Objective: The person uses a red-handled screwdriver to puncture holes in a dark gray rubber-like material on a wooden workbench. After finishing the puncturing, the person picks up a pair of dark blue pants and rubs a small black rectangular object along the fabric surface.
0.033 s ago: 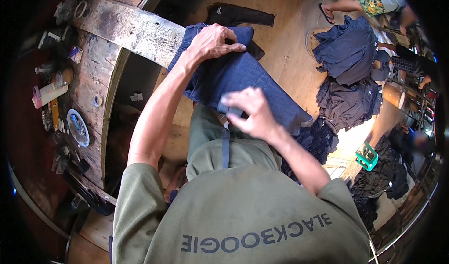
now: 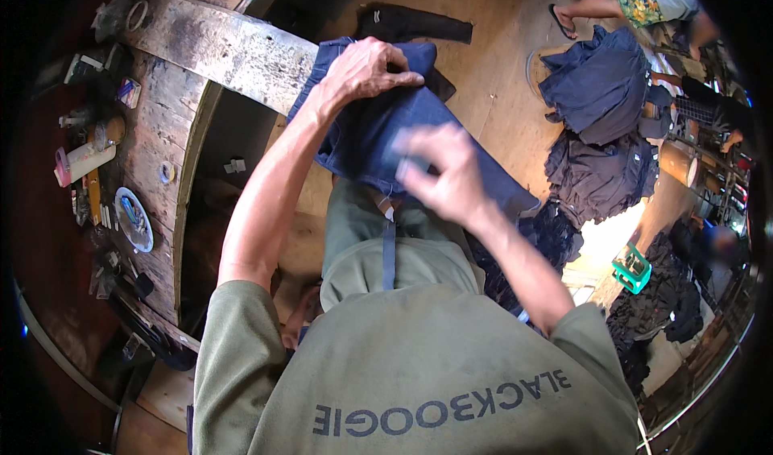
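Dark blue denim trousers (image 2: pixel 374 137) with a gathered waistband lie over the end of a worn, pale-stained wooden beam (image 2: pixel 229 48). One leg slants down to the right across my lap. My left hand (image 2: pixel 366 72) presses on the upper part of the denim, its fingers curled down and the thumb reaching right along the cloth. My right hand (image 2: pixel 447 169) is over the middle of the leg, its fingers closed in a pinch. A small greyish-blue thing shows at its fingertips, too smeared by motion to name.
To the left, a wooden bench (image 2: pixel 157 117) carries a round dish (image 2: pixel 134 220), a tape roll (image 2: pixel 167 172) and small tools. A dark garment (image 2: pixel 415 26) lies on the floor ahead. Heaped dark clothes (image 2: pixel 600 88), a green plastic stool (image 2: pixel 632 269) and a standing person (image 2: pixel 612 0) are at right.
My right hand has shifted slightly up and to the right over the denim. My left hand stays in the same place on the trousers.
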`<action>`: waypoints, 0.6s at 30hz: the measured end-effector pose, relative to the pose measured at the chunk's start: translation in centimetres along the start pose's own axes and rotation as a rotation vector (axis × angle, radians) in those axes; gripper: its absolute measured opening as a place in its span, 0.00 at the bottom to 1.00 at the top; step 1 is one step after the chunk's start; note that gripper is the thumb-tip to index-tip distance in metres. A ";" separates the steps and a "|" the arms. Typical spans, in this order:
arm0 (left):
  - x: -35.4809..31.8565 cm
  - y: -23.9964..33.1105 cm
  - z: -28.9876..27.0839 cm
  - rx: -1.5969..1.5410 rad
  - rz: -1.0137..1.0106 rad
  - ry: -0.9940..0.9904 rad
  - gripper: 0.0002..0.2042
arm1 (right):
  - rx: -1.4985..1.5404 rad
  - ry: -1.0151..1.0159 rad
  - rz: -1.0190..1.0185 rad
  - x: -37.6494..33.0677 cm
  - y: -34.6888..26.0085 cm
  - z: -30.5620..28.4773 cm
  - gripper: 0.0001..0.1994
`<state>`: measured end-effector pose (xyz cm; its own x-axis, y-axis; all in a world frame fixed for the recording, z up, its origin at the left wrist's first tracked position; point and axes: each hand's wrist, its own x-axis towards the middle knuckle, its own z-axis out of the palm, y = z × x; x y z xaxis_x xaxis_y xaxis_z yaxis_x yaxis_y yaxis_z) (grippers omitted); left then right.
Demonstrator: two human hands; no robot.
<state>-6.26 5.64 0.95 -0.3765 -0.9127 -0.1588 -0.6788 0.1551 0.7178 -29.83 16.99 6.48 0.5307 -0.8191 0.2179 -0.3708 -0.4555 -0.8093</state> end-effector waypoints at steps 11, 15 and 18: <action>0.3 -1.2 0.7 -0.001 0.043 0.034 0.25 | -0.201 0.201 0.230 2.2 1.0 -0.1 0.21; 0.2 -1.1 0.7 0.068 0.098 0.098 0.25 | -0.304 -0.073 -0.013 -0.5 -0.1 1.4 0.24; 0.2 -0.9 0.7 0.057 0.053 0.071 0.23 | 0.129 -0.201 0.072 -1.1 0.6 1.2 0.22</action>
<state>-6.15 5.61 -0.16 -0.3686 -0.9268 -0.0724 -0.6950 0.2230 0.6835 -29.73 18.01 5.09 0.6522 -0.7561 0.0542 -0.3196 -0.3392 -0.8848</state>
